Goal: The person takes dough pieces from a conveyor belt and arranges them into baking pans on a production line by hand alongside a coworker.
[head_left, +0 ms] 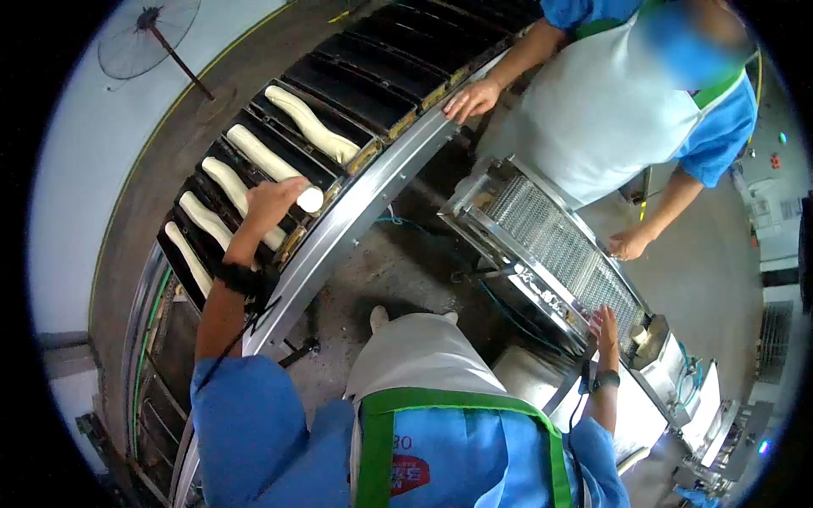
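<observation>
My left hand (273, 203) is over the lower end of a pale dough roll (254, 151) in a dark pan, its fingers curled on the dough. The round end of that roll shows beyond my fingertips, near the pan's edge. On one side of it another dough roll (306, 123) lies in its pan; on the other side are more rolls, including one dough roll (203, 216). My right hand (605, 332) is open at the edge of a metal mesh conveyor (555, 233), fingers spread and holding nothing I can see. A small piece of dough (639, 334) sits near the belt's lower end.
A curved steel rail (373, 182) borders the row of dark pans (360, 89). Across from me a co-worker in a white apron (584, 102) has one hand on the rail and the other beside the mesh conveyor. A round fan (150, 30) stands at upper left.
</observation>
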The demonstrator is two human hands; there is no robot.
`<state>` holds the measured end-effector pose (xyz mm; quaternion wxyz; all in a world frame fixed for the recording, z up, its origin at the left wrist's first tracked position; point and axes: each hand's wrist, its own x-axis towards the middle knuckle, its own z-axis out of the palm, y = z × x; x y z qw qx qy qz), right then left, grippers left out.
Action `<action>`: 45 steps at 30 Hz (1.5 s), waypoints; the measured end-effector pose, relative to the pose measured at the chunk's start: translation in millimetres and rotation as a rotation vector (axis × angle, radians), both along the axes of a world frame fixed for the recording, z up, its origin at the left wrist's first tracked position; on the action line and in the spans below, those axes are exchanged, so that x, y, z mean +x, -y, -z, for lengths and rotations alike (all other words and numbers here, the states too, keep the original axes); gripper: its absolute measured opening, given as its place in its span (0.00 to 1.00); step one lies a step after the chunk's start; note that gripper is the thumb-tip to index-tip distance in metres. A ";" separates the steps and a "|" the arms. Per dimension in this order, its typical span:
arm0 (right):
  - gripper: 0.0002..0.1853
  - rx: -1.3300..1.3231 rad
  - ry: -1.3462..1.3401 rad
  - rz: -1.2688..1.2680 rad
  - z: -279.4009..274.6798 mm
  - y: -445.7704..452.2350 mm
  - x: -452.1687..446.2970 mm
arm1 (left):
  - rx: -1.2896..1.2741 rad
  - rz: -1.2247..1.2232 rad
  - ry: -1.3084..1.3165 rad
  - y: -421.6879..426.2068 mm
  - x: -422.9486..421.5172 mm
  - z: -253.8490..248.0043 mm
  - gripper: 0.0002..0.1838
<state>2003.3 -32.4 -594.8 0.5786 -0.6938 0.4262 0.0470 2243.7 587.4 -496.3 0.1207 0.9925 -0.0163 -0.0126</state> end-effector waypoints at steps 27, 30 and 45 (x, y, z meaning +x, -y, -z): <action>0.22 0.008 0.058 -0.099 16.1 90.7 119.7 | 0.215 0.370 -0.418 11.9 26.6 -39.0 0.09; 0.20 0.027 0.027 -0.040 20.8 95.6 123.5 | 0.193 0.277 -0.307 23.3 49.3 -47.0 0.11; 0.21 -0.581 -0.125 0.004 79.0 201.3 -9.1 | -0.028 0.646 0.144 367.3 257.1 81.0 0.24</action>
